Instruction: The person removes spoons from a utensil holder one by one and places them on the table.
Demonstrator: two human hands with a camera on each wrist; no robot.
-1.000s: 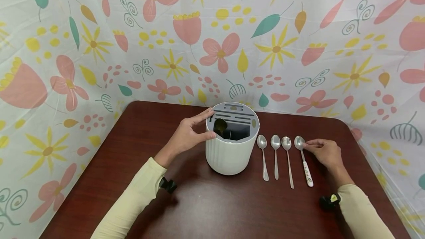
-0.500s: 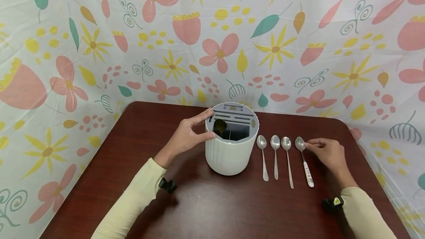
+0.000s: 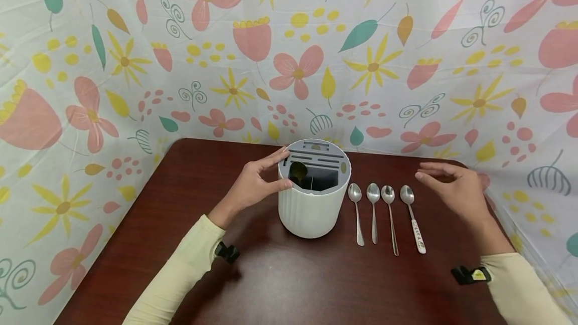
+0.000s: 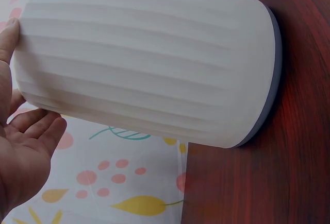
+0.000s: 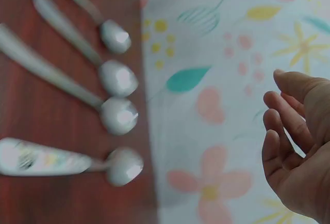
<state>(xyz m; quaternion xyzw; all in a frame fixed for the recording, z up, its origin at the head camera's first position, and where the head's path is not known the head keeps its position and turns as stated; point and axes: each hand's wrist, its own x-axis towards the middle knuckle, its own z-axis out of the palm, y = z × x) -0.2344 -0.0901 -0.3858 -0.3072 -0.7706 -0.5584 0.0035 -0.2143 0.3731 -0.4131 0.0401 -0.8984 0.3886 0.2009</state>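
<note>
My left hand (image 3: 256, 182) holds the upper left side of a white ribbed utensil holder (image 3: 309, 214), thumb at the front of the rim and fingers behind. The holder stands upright, its grey slotted top (image 3: 316, 157) showing; a dark rounded shape sits in one compartment. Right of it, several spoons lie in a row, bowls away from me: three metal ones and, at the right end, a spoon with a patterned white handle (image 3: 418, 237). My right hand (image 3: 462, 194) hovers right of that spoon, fingers loosely bent, holding nothing; the right wrist view shows it apart from the spoons.
The dark red-brown table (image 3: 280, 280) ends at the back against a flower-print cloth (image 3: 253, 89). The holder stands near that back edge, close to the leftmost spoon (image 3: 354, 193).
My right hand has let go of the white-handled spoon's bowl and moved up and to the right. That spoon stays in line with the others. My left hand keeps its place on the holder.
</note>
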